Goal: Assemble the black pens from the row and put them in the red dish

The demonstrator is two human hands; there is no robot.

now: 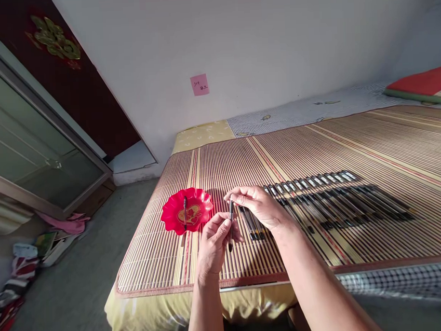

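Observation:
A dark pen stands nearly upright between my hands, above the mat. My left hand is closed, pinching the pen around its middle between thumb and fingers. My right hand closes its fingertips on the pen's upper end. To the left is a red plate with a wavy rim and a gold print; a single pen lies in it. Just below my right hand, several pens lie side by side, partly hidden by it. Further right, many more dark pens lie in slanting rows.
A striped bamboo mat covers the bed, whose yellow sheet hangs over the front edge. Along the pens' far side runs a row of light-labelled ends. Behind are a wall with a pink note and red folded bedding.

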